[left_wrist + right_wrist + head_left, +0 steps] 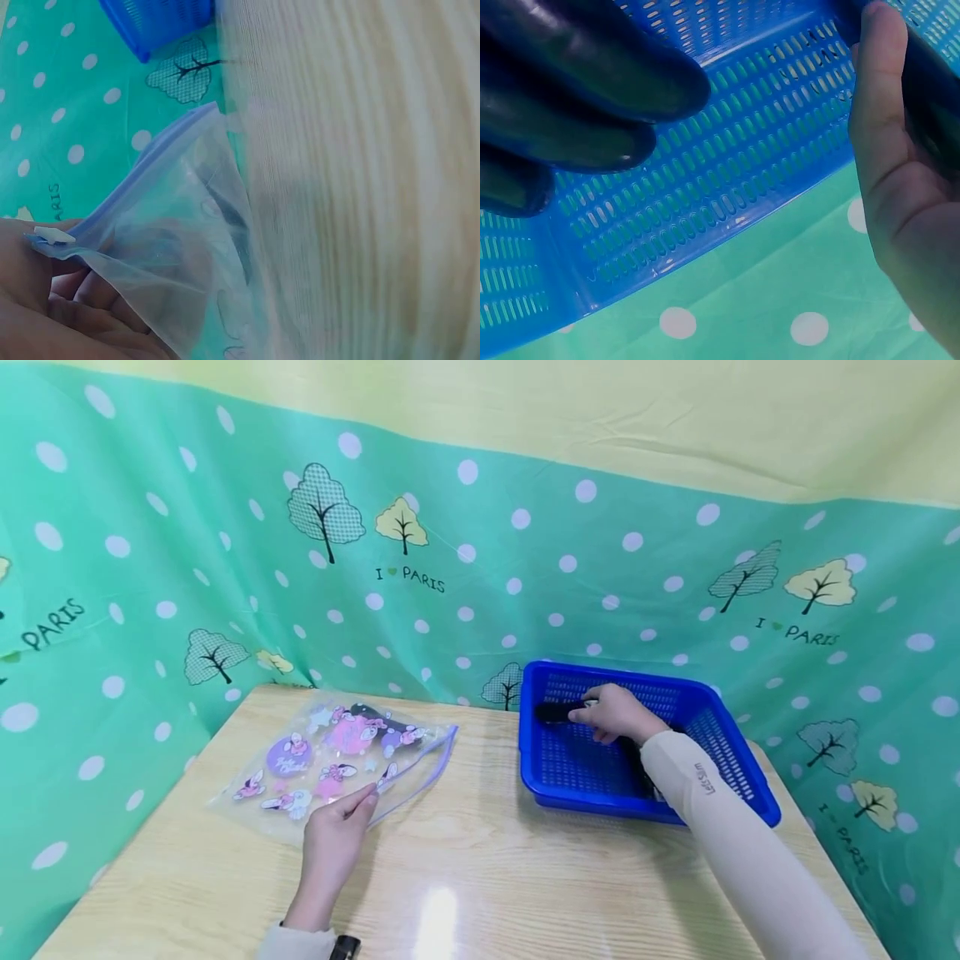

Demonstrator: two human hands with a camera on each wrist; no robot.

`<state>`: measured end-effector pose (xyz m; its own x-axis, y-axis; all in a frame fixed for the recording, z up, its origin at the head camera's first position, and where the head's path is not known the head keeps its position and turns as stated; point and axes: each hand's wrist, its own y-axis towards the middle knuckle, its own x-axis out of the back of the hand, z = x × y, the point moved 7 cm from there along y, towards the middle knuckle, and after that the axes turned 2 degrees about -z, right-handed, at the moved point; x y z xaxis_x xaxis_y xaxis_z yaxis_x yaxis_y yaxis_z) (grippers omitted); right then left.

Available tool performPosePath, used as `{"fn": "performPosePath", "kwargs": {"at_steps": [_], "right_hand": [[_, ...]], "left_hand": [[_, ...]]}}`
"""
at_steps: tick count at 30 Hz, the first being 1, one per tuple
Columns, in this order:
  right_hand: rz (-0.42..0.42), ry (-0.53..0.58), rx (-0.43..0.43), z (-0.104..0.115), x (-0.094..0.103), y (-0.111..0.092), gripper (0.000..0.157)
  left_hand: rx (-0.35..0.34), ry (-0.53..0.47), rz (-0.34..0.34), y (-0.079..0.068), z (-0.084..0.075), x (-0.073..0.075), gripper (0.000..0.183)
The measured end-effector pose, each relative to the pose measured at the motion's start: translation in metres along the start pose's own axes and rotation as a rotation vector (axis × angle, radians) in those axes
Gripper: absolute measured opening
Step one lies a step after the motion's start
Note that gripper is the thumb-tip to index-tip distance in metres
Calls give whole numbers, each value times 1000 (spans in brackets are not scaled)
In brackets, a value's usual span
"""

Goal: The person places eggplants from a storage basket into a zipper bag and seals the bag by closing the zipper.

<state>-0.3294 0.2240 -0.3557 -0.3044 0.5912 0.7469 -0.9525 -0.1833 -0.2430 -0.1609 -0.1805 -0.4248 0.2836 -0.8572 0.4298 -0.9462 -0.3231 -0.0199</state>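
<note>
A clear zip bag (pixel 273 797) with cartoon prints and a purple zip edge lies on the table at the left, its mouth parted. My left hand (pixel 337 839) pinches the near end of that edge, by a white slider (pixel 54 235). Inside the bag shows a dark long thing (pixel 367 714), partly hidden by the prints. My right hand (pixel 618 714) reaches into the blue basket (pixel 528 752) and grips a long dark glossy eggplant-like thing (pixel 553 712). Several similar dark things (pixel 592 142) lie in the basket, mostly hidden by my sleeve in the head view.
The basket stands at the back right of the wooden table (pixel 465 877), its slotted walls rising around the dark things. A green dotted cloth (pixel 450 635) hangs behind the table and along both sides.
</note>
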Motion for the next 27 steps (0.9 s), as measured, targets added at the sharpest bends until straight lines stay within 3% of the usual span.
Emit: {"fn": "performPosePath", "kwargs": {"at_steps": [5, 10, 19, 23, 27], "right_hand": [[31, -31, -2, -1, -1, 0, 65], [34, 19, 16, 2, 5, -6, 64], [-37, 176, 46, 21, 36, -50, 65], [-68, 245, 99, 39, 25, -80, 61], [-63, 337, 166, 62, -5, -106, 54]], "left_hand": [[-5, -25, 4, 1, -2, -1, 30], [1, -69, -17, 1, 1, 0, 30], [-12, -91, -37, 1, -1, 1, 29], [0, -114, -50, 1, -1, 2, 27], [2, -113, -51, 0, 1, 2, 27]]}}
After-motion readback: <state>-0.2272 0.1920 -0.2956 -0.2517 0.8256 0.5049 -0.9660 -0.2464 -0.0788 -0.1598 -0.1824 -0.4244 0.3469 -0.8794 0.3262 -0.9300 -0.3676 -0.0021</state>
